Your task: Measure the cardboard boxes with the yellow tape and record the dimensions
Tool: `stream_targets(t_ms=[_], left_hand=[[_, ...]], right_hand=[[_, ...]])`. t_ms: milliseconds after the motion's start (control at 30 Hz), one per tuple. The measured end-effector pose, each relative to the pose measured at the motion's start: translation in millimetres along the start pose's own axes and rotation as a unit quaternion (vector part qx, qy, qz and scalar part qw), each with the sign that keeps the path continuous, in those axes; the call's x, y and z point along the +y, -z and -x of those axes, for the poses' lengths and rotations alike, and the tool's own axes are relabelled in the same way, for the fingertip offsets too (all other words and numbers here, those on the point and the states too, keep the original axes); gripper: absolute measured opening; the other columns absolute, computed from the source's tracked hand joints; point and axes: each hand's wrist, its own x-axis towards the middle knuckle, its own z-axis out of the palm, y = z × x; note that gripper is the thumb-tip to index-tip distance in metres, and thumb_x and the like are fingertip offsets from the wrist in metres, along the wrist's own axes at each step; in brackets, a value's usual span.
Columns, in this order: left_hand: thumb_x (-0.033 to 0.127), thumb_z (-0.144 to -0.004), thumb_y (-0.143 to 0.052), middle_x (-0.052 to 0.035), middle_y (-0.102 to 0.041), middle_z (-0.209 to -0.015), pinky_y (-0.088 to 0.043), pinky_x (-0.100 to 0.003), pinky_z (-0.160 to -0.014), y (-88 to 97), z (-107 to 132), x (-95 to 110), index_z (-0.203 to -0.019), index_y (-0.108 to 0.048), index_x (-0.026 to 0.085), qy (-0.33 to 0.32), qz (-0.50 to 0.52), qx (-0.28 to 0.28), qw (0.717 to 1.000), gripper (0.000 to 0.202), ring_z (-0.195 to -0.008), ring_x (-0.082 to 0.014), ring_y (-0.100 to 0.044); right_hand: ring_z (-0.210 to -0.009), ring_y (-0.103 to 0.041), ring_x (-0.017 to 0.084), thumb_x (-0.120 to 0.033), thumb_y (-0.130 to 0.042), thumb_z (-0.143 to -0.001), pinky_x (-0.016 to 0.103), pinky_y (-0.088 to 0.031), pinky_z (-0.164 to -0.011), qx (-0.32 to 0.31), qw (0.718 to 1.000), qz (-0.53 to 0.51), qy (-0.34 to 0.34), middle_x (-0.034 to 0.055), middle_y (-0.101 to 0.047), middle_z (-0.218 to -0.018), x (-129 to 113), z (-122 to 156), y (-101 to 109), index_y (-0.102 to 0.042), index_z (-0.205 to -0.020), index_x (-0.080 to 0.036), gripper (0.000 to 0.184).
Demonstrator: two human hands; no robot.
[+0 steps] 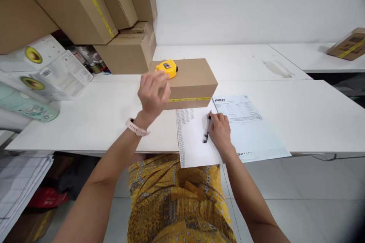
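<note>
A small cardboard box [191, 78] with a yellow tape band lies on the white table [299, 110]. A yellow tape measure [167, 68] rests on its top left corner. My left hand [152, 93] hovers at the box's left end, just below the tape measure, fingers curled loosely with nothing seen in them. My right hand [220, 131] rests on a white sheet [194, 140] and holds a pen [207, 128] upright on the paper. A pale blue printed form [248, 129] lies to the right of that sheet.
Large cardboard boxes [94, 7] are stacked at the back left, with white product cartons [48, 68] and a mint-green pack [25, 104] below them. Another taped box [348, 44] sits on the far right table. Papers hang over the near table edge.
</note>
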Motion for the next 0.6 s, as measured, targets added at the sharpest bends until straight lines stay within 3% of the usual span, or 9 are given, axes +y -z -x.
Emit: stream_targets(t_ms=[67, 133, 200, 267, 333, 433, 500, 533, 600], left_hand=[[0.036, -0.09, -0.071, -0.0104, -0.063, -0.139, -0.042, -0.054, -0.116, -8.8, -37, -7, -0.123, -0.064, 0.028, 0.051, -0.013, -0.025, 0.998, 0.035, -0.139, -0.0335, -0.051], [0.037, -0.082, -0.079, -0.0119, -0.062, -0.138, -0.043, -0.055, -0.114, -21.9, -62, -15, -0.123, -0.062, 0.027, 0.122, -0.019, -0.094, 0.988, 0.046, -0.136, -0.0362, -0.051], [0.035, -0.077, -0.082, -0.0128, -0.064, -0.133, -0.045, -0.056, -0.111, -34.0, -74, -21, -0.123, -0.061, 0.026, 0.195, -0.024, -0.167, 0.966, 0.052, -0.13, -0.0369, -0.055], [0.032, -0.076, -0.081, -0.0133, -0.065, -0.131, -0.044, -0.054, -0.112, -39.8, -77, -20, -0.124, -0.06, 0.024, 0.238, -0.033, -0.19, 0.952, 0.053, -0.129, -0.0362, -0.056], [0.03, -0.076, -0.079, -0.0128, -0.065, -0.13, -0.042, -0.051, -0.114, -36.1, -73, -11, -0.124, -0.06, 0.023, 0.235, -0.032, -0.158, 0.959, 0.052, -0.13, -0.0349, -0.056], [0.034, -0.078, -0.078, -0.0098, -0.066, -0.127, -0.046, -0.048, -0.111, -14.1, -55, 20, -0.125, -0.061, 0.022, 0.196, 0.023, -0.135, 0.971, 0.051, -0.124, -0.0332, -0.06], [0.041, -0.078, -0.079, -0.0081, -0.067, -0.124, -0.054, -0.046, -0.099, 6.0, -35, 48, -0.131, -0.057, 0.023, 0.191, 0.095, -0.198, 0.957, 0.06, -0.113, -0.0316, -0.066], [0.044, -0.077, -0.08, -0.0081, -0.067, -0.122, -0.057, -0.044, -0.093, 15.6, -24, 61, -0.135, -0.054, 0.023, 0.187, 0.138, -0.25, 0.94, 0.067, -0.108, -0.0305, -0.068], [0.044, -0.073, -0.082, -0.009, -0.067, -0.122, -0.059, -0.042, -0.087, 31.6, -2, 84, -0.14, -0.048, 0.024, 0.157, 0.186, -0.336, 0.91, 0.078, -0.103, -0.0292, -0.07]], right_hand=[[-0.098, -0.051, 0.03, -0.002, -0.043, -0.086, 0.044, -0.047, -0.09, 0.001, 1.0, -0.005, -0.004, 0.0157, -0.063, -0.106, -1, 0, 1, -0.067, -0.12, -0.016, 0.044], [-0.098, -0.052, 0.03, -0.005, -0.043, -0.088, 0.044, -0.047, -0.09, 0.006, 1.0, -0.014, -0.006, 0.0156, -0.063, -0.106, 0, 0, 1, -0.067, -0.12, -0.016, 0.042], [-0.097, -0.052, 0.03, -0.005, -0.042, -0.088, 0.044, -0.046, -0.09, 0.013, 0.999, -0.028, -0.006, 0.0156, -0.064, -0.105, 1, 0, 0, -0.067, -0.12, -0.016, 0.041], [-0.097, -0.053, 0.03, -0.006, -0.041, -0.088, 0.045, -0.047, -0.09, 0.019, 0.999, -0.047, -0.007, 0.0157, -0.064, -0.104, 1, 0, -1, -0.067, -0.12, -0.016, 0.042], [-0.097, -0.054, 0.031, -0.01, -0.04, -0.091, 0.047, -0.048, -0.09, 0.035, 0.996, -0.077, -0.02, 0.0164, -0.065, -0.104, 0, 0, 2, -0.067, -0.121, -0.016, 0.04], [-0.105, -0.057, 0.031, -0.023, -0.039, -0.099, 0.049, -0.049, -0.094, 0.114, 0.979, -0.159, -0.056, 0.0181, -0.066, -0.11, -9, 1, 15, -0.067, -0.121, -0.017, 0.036], [-0.106, -0.06, 0.029, -0.035, -0.043, -0.102, 0.048, -0.05, -0.096, 0.15, 0.954, -0.246, -0.081, 0.017, -0.067, -0.112, -19, 2, 31, -0.068, -0.119, -0.019, 0.034], [-0.105, -0.062, 0.028, -0.042, -0.045, -0.102, 0.047, -0.052, -0.094, 0.139, 0.938, -0.302, -0.094, 0.0157, -0.068, -0.111, -26, 2, 41, -0.068, -0.118, -0.021, 0.035], [-0.099, -0.065, 0.025, -0.055, -0.045, -0.102, 0.042, -0.055, -0.087, 0.046, 0.886, -0.444, -0.125, 0.0125, -0.07, -0.112, -39, 1, 59, -0.066, -0.124, -0.023, 0.045]])
